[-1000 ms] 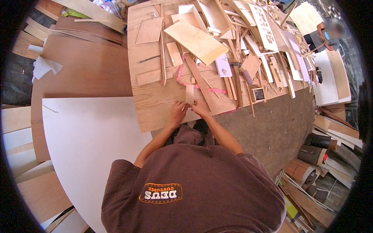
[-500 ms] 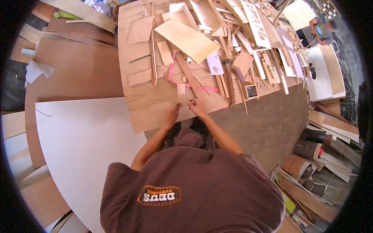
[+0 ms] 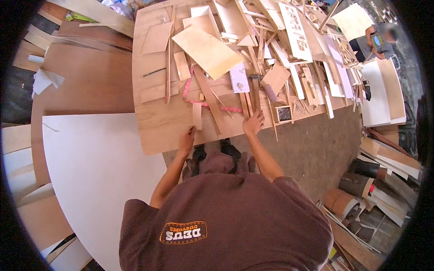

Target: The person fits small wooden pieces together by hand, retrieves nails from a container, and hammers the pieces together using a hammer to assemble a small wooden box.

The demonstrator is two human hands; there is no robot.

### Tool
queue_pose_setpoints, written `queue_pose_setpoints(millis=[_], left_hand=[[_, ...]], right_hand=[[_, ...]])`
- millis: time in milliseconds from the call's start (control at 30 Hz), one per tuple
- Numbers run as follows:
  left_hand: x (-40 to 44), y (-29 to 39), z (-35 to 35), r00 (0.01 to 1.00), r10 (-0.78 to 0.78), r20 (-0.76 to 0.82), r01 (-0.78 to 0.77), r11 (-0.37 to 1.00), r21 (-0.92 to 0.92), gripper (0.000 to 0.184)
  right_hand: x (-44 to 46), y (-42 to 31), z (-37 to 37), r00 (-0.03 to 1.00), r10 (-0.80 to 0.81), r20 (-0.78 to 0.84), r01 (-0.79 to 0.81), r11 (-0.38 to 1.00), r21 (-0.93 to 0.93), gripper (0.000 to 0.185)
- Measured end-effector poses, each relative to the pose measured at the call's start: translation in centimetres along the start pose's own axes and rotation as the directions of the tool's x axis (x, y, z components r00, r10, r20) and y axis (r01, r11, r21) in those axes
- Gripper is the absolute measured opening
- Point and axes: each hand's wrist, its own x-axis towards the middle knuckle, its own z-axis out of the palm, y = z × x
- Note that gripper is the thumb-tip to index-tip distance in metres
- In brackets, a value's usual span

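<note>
My left hand (image 3: 187, 138) is closed at the lower end of a small light wood block (image 3: 197, 116) near the front edge of the wooden tabletop (image 3: 158, 122). My right hand (image 3: 254, 123) has its fingers spread at the table edge, by the lower end of a hammer (image 3: 255, 92); whether it touches the handle is unclear. Between the hands lies a long brown wood strip (image 3: 209, 99). A pink measuring tape (image 3: 186, 88) curves around behind the block.
Behind lie a pale board (image 3: 208, 52), a stencil panel (image 3: 296, 34) and many wood offcuts. A small framed box (image 3: 284, 114) sits at the right edge. White sheet (image 3: 99, 171) at left. Another person (image 3: 373, 43) stands far right.
My right hand has left the small block and moved right to the hammer's lower end, its fingers opening. My left hand stays at the block. The view has shifted slightly.
</note>
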Motion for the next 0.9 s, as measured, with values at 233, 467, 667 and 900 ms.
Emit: queue_pose_setpoints(millis=[233,467,667,900], left_hand=[[-0.3,2.1,-0.5,0.995,0.054,-0.080,-0.046,0.995,0.093,0.021],[-0.5,2.6,-0.6,0.993,0.061,-0.097,-0.046,0.988,0.145,0.020],[-0.2,0.8,0.2,0.987,0.101,-0.122,-0.085,0.989,0.124,0.020],[-0.6,2.0,-0.6,0.993,0.057,-0.099,-0.046,0.992,0.114,0.017]], right_hand=[[2.1,2.7,-0.6,0.988,0.012,0.153,0.001,0.996,-0.085,0.083],[3.0,1.4,-3.5,0.991,-0.065,0.117,0.034,0.969,0.246,0.065],[4.1,2.9,-5.8,0.993,-0.115,-0.002,0.110,0.946,0.306,0.042],[-2.7,1.1,-7.5,0.962,-0.188,-0.198,0.273,0.678,0.683,0.035]])
